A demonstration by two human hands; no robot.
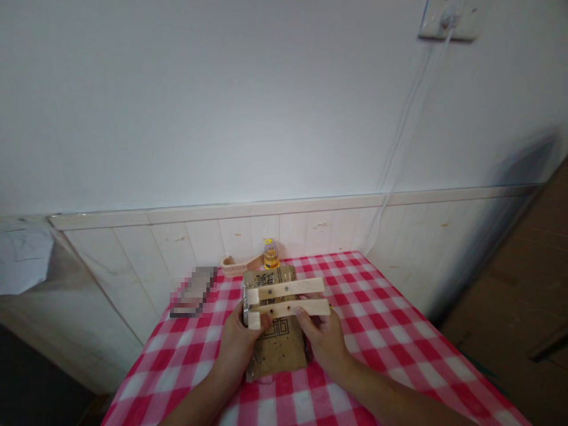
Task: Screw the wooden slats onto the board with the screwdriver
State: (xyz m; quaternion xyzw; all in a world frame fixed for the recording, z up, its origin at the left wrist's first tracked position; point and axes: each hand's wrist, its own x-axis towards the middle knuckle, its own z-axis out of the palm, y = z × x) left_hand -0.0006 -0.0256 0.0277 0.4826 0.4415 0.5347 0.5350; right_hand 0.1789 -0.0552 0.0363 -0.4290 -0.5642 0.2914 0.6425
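Note:
Both hands hold a pale wooden piece over the middle of the table. It shows as two nearly parallel bars, a near wooden bar [313, 307] and a far wooden bar [306, 287], each with dark screw holes and a block at its left end. Whether the bars are joined underneath I cannot tell. My left hand [237, 340] is closed at the left end, its thumb by the near bar's block. My right hand [326, 340] grips the near bar, thumb on top. Below them lies a brown package [279, 352] with black printed patterns and clear tape, partly covered.
At the table's back stand a small yellow-labelled clear container [271, 255] and a curved wooden piece [237, 267]. A pixelated flat object [194, 291] lies at the left edge. The red-and-white checked tablecloth [368, 355] meets a panelled wall [306, 231]. A white cord [410, 130] hangs from a socket.

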